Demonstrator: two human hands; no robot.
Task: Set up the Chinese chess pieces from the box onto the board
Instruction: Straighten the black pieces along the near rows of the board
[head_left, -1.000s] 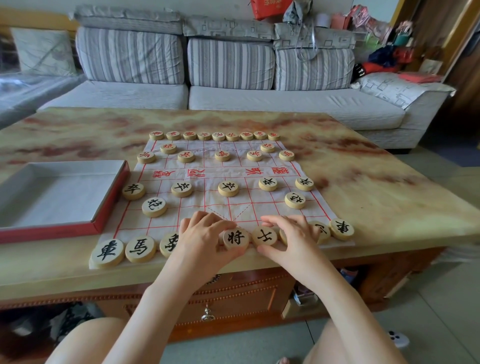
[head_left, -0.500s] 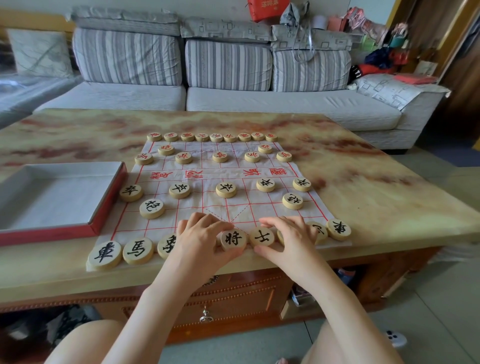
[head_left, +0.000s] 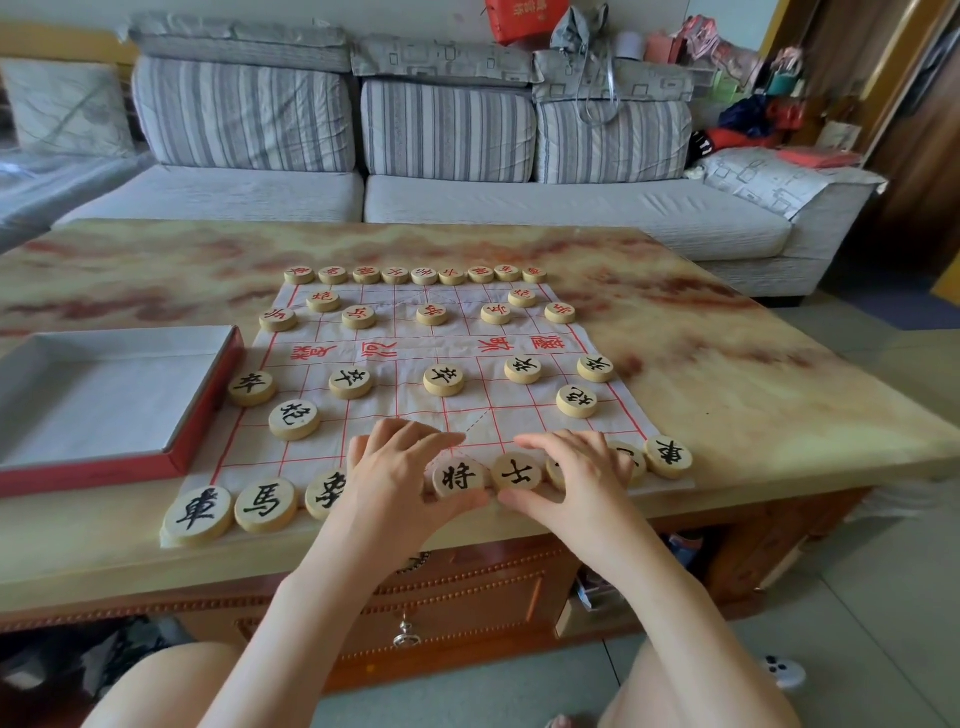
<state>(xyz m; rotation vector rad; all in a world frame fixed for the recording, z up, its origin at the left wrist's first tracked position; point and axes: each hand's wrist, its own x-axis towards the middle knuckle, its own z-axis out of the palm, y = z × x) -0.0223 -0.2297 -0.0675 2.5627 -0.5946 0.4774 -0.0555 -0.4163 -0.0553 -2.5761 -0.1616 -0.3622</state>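
Your left hand pinches the general piece, right hand pinches the advisor piece; 2 pieces probably hidden beneath.

Head view looks forward and down, close over the board.

the scene is lit by soft, even daylight, seemingly from the left of the table, though the source itself is not seen. a pale sheen is spread over the tabletop's far half. only faint shadows are cast beneath the hands and pieces. straight lines are bowed toward the frame edges by the wide lens. the sofa behind the table is rendered slightly soft; the corners are smeared.
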